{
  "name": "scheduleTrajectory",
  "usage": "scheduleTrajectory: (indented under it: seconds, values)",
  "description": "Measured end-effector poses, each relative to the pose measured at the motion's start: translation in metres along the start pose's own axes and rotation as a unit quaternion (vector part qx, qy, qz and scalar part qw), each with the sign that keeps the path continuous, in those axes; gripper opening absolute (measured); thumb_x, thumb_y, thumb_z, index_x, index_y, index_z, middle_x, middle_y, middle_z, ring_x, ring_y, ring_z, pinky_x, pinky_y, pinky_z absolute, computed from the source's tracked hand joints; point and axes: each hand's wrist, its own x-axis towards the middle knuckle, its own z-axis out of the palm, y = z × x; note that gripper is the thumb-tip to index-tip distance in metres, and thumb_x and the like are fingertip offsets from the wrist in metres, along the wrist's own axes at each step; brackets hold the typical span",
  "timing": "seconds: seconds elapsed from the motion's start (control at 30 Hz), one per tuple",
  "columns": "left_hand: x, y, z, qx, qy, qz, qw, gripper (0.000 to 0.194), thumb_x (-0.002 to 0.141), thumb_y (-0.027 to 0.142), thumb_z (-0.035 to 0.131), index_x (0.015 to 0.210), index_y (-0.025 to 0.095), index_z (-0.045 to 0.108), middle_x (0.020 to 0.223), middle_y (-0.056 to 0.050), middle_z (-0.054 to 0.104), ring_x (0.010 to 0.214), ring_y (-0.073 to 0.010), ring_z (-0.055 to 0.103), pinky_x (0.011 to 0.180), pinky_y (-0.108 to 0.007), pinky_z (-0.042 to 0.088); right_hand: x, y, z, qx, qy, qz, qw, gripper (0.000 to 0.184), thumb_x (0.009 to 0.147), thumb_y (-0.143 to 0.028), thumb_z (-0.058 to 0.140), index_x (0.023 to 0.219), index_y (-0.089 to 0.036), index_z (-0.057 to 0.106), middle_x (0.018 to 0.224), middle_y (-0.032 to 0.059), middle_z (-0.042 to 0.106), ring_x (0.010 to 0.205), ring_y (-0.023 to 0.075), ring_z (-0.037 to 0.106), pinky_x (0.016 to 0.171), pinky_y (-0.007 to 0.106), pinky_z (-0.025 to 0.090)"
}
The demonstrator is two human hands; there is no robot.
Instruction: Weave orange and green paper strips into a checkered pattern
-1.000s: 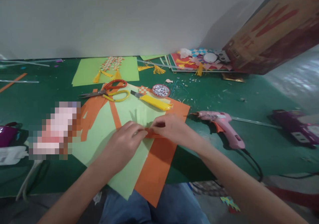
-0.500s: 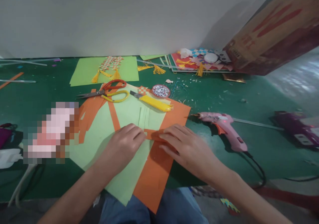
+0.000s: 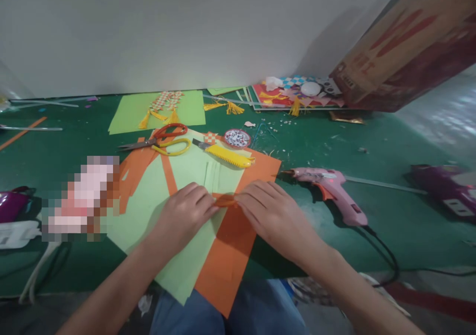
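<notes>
My left hand point(image 3: 186, 215) and my right hand point(image 3: 273, 216) face each other over the paper, fingers closed on the two ends of an orange paper strip point(image 3: 225, 203). The strip looks narrow and slightly bent between my fingertips; its ends are hidden in my hands. Beneath lie pale green paper sheets point(image 3: 143, 226) and orange paper sheets point(image 3: 230, 255), overlapping the table's front edge. Just beyond my hands are some narrow pale green strips point(image 3: 212, 176), a yellow utility knife point(image 3: 228, 155) and scissors point(image 3: 163, 140) with one red and one yellow handle loop.
To the right, a pink glue gun point(image 3: 336, 191) lies with its cord trailing off the front. A small dish of googly eyes point(image 3: 237, 138) sits behind the knife. Woven tasselled paper point(image 3: 166, 101) lies at the back; a large bag point(image 3: 405, 47) leans at back right.
My right hand's fingers have closed in on the strip, and its fingertips are nearer my left hand. The strip now looks bent and narrower. The view has shifted slightly.
</notes>
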Motion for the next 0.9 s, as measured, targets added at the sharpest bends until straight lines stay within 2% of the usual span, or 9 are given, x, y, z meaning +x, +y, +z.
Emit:
scheduleTrajectory:
  seconds: [0.2, 0.4, 0.57, 0.7, 0.8, 0.9]
  values:
    - [0.002, 0.000, 0.000, -0.012, 0.005, -0.009, 1.000, 0.020, 0.091, 0.016, 0.046, 0.077, 0.013, 0.060, 0.071, -0.003, 0.060, 0.072, -0.0169, 0.054, 0.066, -0.030, 0.045, 0.011, -0.001, -0.006, 0.094, 0.018, 0.047, 0.994, 0.016, 0.086, -0.012, 0.052, 0.074, -0.014, 0.061, 0.071, 0.0035, 0.064, 0.069, 0.0171, 0.055, 0.064, 0.029, 0.040]
    - [0.002, 0.001, 0.001, 0.012, 0.011, 0.010, 1.000, 0.022, 0.089, 0.013, 0.048, 0.070, 0.015, 0.058, 0.070, -0.003, 0.059, 0.071, -0.0171, 0.052, 0.066, -0.030, 0.044, 0.015, -0.005, -0.003, 0.105, 0.049, 0.052, 0.992, 0.017, 0.084, -0.008, 0.049, 0.076, -0.015, 0.062, 0.072, 0.0039, 0.064, 0.072, 0.0183, 0.054, 0.065, 0.030, 0.040]
    - [0.002, 0.002, 0.002, -0.003, 0.031, -0.028, 0.999, 0.023, 0.087, 0.011, 0.049, 0.065, 0.015, 0.055, 0.066, -0.003, 0.056, 0.067, -0.0166, 0.050, 0.060, -0.029, 0.043, 0.020, -0.012, 0.002, 0.121, 0.091, 0.050, 0.987, 0.016, 0.087, -0.012, 0.048, 0.082, -0.015, 0.063, 0.070, 0.0030, 0.065, 0.069, 0.0161, 0.056, 0.064, 0.029, 0.042]
    - [0.001, 0.003, 0.001, -0.034, 0.033, -0.054, 0.997, 0.020, 0.087, 0.014, 0.049, 0.068, 0.015, 0.056, 0.068, -0.004, 0.058, 0.070, -0.0174, 0.053, 0.063, -0.029, 0.045, 0.015, -0.011, -0.001, 0.088, 0.118, 0.071, 0.986, 0.017, 0.087, -0.013, 0.048, 0.099, -0.014, 0.060, 0.076, 0.0042, 0.067, 0.072, 0.0165, 0.060, 0.068, 0.028, 0.046]
    - [0.000, 0.003, 0.000, -0.053, 0.025, -0.064, 0.996, 0.020, 0.088, 0.016, 0.049, 0.070, 0.016, 0.057, 0.068, -0.003, 0.060, 0.071, -0.0168, 0.055, 0.066, -0.029, 0.046, 0.002, -0.006, -0.008, 0.031, 0.147, 0.113, 0.982, 0.017, 0.086, -0.013, 0.048, 0.099, -0.017, 0.059, 0.075, 0.0031, 0.067, 0.071, 0.0164, 0.062, 0.067, 0.028, 0.046]
    - [-0.001, 0.003, -0.001, -0.057, 0.036, -0.076, 0.995, 0.020, 0.087, 0.016, 0.051, 0.069, 0.016, 0.058, 0.068, -0.003, 0.061, 0.071, -0.0164, 0.056, 0.066, -0.029, 0.046, -0.019, 0.000, -0.018, -0.056, 0.180, 0.176, 0.966, 0.015, 0.087, -0.016, 0.049, 0.097, -0.019, 0.059, 0.078, 0.0040, 0.069, 0.076, 0.0173, 0.065, 0.072, 0.028, 0.047]
